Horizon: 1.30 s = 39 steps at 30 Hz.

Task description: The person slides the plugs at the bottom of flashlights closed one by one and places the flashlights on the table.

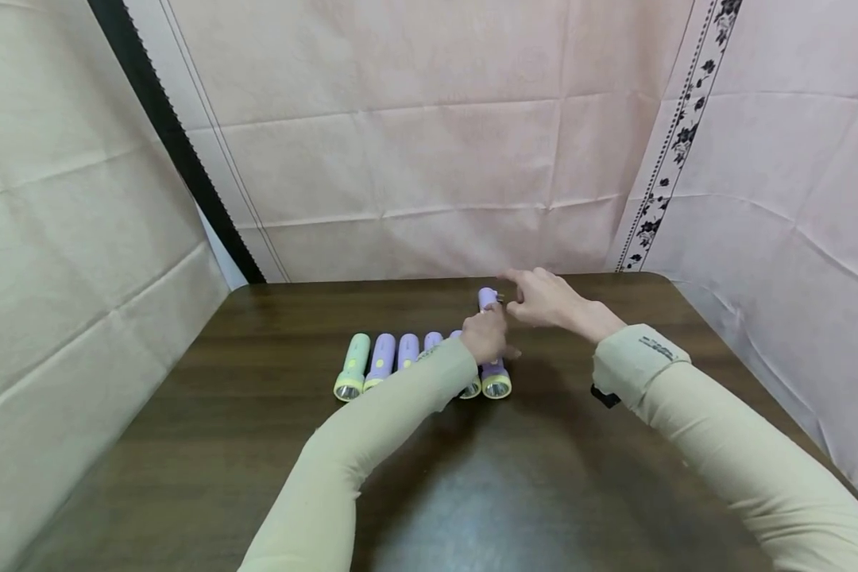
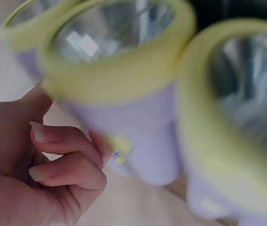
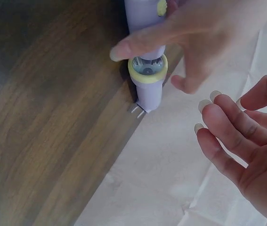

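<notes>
Several flashlights stand in a side-by-side row: a green one (image 1: 353, 365) at the left end, purple ones with yellow rims beside it. My left hand (image 1: 485, 338) is over the right-end purple flashlight (image 1: 496, 386), its thumb stretched across the body and two fingers curled in the left wrist view. Behind that one, in line with it, lies another purple flashlight (image 3: 149, 92) with two metal plug prongs (image 3: 137, 111) sticking out of its tail. To its right hovers my right hand (image 1: 546, 300), fingers loosely bent and holding nothing.
The dark wooden table (image 1: 207, 469) ends at a far edge just behind the rear flashlight. Pale cloth (image 1: 429, 175) hangs round the back and sides. My left forearm (image 1: 393, 413) covers part of the row in the head view.
</notes>
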Tool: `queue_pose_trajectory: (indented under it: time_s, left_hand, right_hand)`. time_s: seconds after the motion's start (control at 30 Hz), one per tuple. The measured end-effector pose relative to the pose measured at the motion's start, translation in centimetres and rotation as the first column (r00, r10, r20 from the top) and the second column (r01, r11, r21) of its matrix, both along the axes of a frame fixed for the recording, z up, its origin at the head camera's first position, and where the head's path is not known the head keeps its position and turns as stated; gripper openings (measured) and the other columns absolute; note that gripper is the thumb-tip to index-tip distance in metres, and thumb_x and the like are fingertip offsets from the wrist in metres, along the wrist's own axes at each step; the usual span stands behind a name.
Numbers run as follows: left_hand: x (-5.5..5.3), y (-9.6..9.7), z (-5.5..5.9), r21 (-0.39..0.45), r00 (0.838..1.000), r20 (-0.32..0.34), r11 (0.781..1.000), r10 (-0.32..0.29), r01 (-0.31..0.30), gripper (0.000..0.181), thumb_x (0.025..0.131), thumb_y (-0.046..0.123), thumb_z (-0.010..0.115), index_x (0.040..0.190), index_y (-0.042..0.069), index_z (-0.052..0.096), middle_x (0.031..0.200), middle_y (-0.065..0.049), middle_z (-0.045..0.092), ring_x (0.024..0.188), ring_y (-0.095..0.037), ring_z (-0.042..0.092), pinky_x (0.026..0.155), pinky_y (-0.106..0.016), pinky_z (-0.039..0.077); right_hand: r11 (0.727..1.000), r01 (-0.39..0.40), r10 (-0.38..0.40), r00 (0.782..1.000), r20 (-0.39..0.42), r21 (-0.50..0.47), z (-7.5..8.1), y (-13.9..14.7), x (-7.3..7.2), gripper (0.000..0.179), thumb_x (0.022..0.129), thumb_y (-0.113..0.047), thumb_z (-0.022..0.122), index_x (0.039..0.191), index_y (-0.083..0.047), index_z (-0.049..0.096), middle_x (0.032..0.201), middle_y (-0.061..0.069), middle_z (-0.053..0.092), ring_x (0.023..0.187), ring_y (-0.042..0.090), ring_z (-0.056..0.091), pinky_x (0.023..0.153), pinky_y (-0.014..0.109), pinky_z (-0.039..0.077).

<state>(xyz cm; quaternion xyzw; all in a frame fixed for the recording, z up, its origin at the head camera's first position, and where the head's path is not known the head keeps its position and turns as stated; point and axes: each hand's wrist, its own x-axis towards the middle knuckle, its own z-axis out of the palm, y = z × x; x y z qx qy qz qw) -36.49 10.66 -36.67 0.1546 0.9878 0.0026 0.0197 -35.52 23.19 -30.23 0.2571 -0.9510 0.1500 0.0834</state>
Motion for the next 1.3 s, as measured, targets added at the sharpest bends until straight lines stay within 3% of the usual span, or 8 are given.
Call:
queue_pose_trajectory:
  time_s: [0.17, 0.3, 0.43, 0.6, 0.7, 0.87, 1.07, 1.3]
  left_hand:
    - [-2.1, -0.5, 3.3, 0.048, 1.0, -0.027, 0.999, -0.007, 0.008, 0.046, 0.087, 0.053, 0.063, 0.112, 0.014, 0.066, 0.114, -0.005, 0.068, 0.099, -0.025, 0.068, 0.077, -0.039, 0.056]
    - [-4.1, -1.1, 4.8, 0.059, 0.997, -0.072, 0.998, 0.003, 0.002, 0.029, 0.096, 0.039, 0.056, 0.11, 0.015, 0.065, 0.111, -0.006, 0.069, 0.099, -0.026, 0.068, 0.077, -0.04, 0.056]
    - [-6.4, -1.5, 4.3, 0.118, 0.998, -0.036, 0.992, 0.057, -0.053, 0.026, 0.095, 0.036, 0.058, 0.106, 0.014, 0.066, 0.111, -0.005, 0.069, 0.097, -0.024, 0.067, 0.076, -0.038, 0.055]
    - [-8.9, -2.0, 3.2, 0.242, 0.986, 0.105, 0.958, 0.133, -0.155, 0.034, 0.09, 0.036, 0.064, 0.106, 0.006, 0.064, 0.118, -0.012, 0.065, 0.105, -0.028, 0.065, 0.087, -0.037, 0.053]
    - [-10.6, -2.5, 1.1, 0.257, 0.981, 0.117, 0.95, 0.152, -0.178, 0.053, 0.078, 0.038, 0.075, 0.11, 0.0, 0.056, 0.113, -0.016, 0.063, 0.1, -0.032, 0.065, 0.083, -0.036, 0.054]
    - [-9.8, -3.0, -1.4, 0.282, 0.972, 0.128, 0.933, 0.195, -0.224, 0.054, 0.074, 0.026, 0.076, 0.113, -0.001, 0.051, 0.109, -0.017, 0.063, 0.097, -0.032, 0.065, 0.081, -0.037, 0.054]
    - [-6.1, -2.6, 0.3, 0.418, 0.977, 0.094, 0.883, 0.19, -0.212, 0.04, 0.078, 0.02, 0.073, 0.108, 0.001, 0.054, 0.106, -0.015, 0.064, 0.093, -0.03, 0.064, 0.08, -0.037, 0.053]
    - [-6.4, -1.8, 3.3, 0.487, 0.995, -0.059, 0.872, 0.084, -0.045, 0.029, 0.076, 0.018, 0.078, 0.098, 0.005, 0.064, 0.095, -0.01, 0.068, 0.085, -0.025, 0.065, 0.075, -0.034, 0.054]
  right_hand:
    - [1.0, 0.018, -0.018, 0.999, -0.03, -0.008, 1.4, 0.2, 0.0, 0.054, 0.078, -0.013, 0.058, 0.132, -0.006, 0.055, 0.066, 0.0, 0.061, 0.057, 0.014, 0.054, 0.053, 0.031, 0.043]
    - [0.999, 0.035, -0.035, 0.998, -0.057, -0.01, 2.1, 0.2, 0.0, 0.053, 0.079, -0.014, 0.058, 0.132, -0.006, 0.055, 0.068, 0.001, 0.062, 0.061, 0.016, 0.057, 0.057, 0.034, 0.046]
    - [0.998, 0.057, -0.057, 0.996, -0.071, -0.005, 2.5, 0.4, -0.1, 0.052, 0.081, -0.015, 0.058, 0.132, -0.007, 0.055, 0.069, 0.0, 0.062, 0.063, 0.017, 0.057, 0.059, 0.036, 0.046]
    - [0.998, 0.066, -0.066, 0.996, -0.066, 0.003, 2.6, 0.4, -0.1, 0.05, 0.083, -0.015, 0.057, 0.133, -0.007, 0.054, 0.067, 0.0, 0.061, 0.059, 0.016, 0.056, 0.058, 0.035, 0.046]
    - [0.998, 0.064, -0.063, 0.997, -0.037, 0.004, 2.0, 0.1, 0.2, 0.05, 0.085, -0.016, 0.057, 0.134, -0.007, 0.052, 0.064, -0.001, 0.06, 0.054, 0.014, 0.055, 0.057, 0.033, 0.045]
    - [0.998, 0.059, -0.058, 0.998, 0.022, -0.027, -0.4, 0.0, 1.0, 0.051, 0.086, -0.015, 0.057, 0.136, -0.008, 0.051, 0.063, -0.003, 0.059, 0.047, 0.009, 0.053, 0.054, 0.03, 0.043]
    - [0.996, 0.063, -0.06, 0.997, 0.051, -0.066, -2.3, 0.9, 1.5, 0.051, 0.085, -0.011, 0.054, 0.136, -0.007, 0.05, 0.057, -0.005, 0.057, 0.042, 0.005, 0.053, 0.055, 0.027, 0.044]
    - [0.99, 0.068, -0.068, 0.998, 0.004, -0.123, -1.0, 2.7, 0.6, 0.061, 0.084, -0.01, 0.053, 0.144, -0.008, 0.04, 0.055, -0.003, 0.058, 0.041, 0.007, 0.052, 0.05, 0.028, 0.041]
